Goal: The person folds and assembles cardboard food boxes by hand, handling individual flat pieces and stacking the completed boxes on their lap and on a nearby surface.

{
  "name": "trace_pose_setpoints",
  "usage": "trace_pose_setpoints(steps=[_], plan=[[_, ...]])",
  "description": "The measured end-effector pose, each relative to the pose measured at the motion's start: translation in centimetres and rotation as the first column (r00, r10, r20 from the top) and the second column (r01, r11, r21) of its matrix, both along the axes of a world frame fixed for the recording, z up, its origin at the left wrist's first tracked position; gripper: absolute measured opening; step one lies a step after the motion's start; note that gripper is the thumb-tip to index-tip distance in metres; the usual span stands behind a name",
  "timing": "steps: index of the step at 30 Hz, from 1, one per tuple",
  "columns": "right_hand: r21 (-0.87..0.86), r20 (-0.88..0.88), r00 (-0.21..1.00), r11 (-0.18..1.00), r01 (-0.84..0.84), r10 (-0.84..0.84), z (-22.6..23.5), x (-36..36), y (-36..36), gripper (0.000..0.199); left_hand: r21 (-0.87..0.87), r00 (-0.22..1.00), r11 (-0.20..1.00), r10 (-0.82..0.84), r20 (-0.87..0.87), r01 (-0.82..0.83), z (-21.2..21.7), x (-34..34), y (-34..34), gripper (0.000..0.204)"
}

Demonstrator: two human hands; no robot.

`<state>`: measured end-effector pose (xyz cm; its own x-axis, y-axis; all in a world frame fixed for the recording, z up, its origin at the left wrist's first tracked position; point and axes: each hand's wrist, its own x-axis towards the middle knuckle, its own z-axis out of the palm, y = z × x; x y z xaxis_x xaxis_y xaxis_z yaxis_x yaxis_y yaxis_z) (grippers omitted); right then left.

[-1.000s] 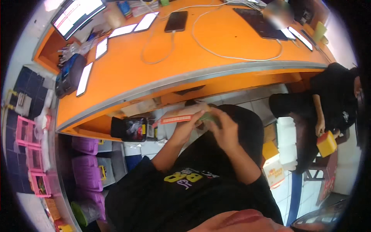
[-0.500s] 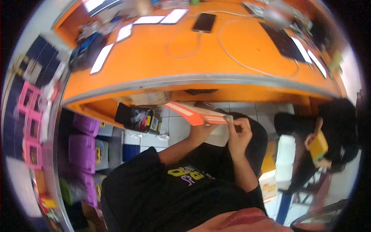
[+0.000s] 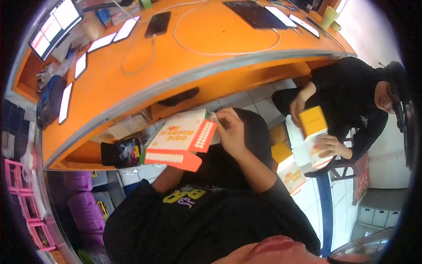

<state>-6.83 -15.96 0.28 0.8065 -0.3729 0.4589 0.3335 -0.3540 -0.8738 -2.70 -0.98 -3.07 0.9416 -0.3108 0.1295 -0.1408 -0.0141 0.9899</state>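
Observation:
A partly folded cardboard box, white with orange print and orange-red and green flaps, is held over my lap. My right hand pinches its far right corner, with the fingers curled at the edge. My left forearm reaches under the box, which hides my left hand; the hand appears to hold it from below. One orange flap sticks out toward me. To the right, a co-worker's hands hold a similar box with a yellow part.
An orange desk with a metal edge stands ahead, bearing phones, a dark tablet and cables. A monitor is at far left. Another printed box is right of my lap. Purple bins and pink baskets stand left.
My view has turned to the right, bringing the co-worker further into it. The box has tilted so its printed white face shows. My right hand stays at its edge.

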Motion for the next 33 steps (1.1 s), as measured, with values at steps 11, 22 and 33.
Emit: trace_pose_setpoints(steps=[11, 22, 33], plan=[[-0.323, 0.016, 0.999, 0.946, -0.027, 0.034, 1.4, -0.7, 0.8, 0.011, -0.082, 0.998, 0.997, 0.015, 0.057, -0.01, -1.0, -0.5, -0.9, 0.028], [-0.684, -0.283, 0.956, 0.716, -0.143, -0.079, 0.7, -1.3, 5.3, 0.064, -0.535, 0.81, 0.822, -0.174, -0.559, -0.193, -0.6, 0.5, -0.6, 0.026], [-0.494, -0.401, 0.914, 0.826, -0.27, 0.059, 2.0, 0.4, 3.1, 0.068, -0.282, 0.941, 0.936, 0.118, -0.318, -0.212, -0.4, 2.0, 1.6, 0.019]])
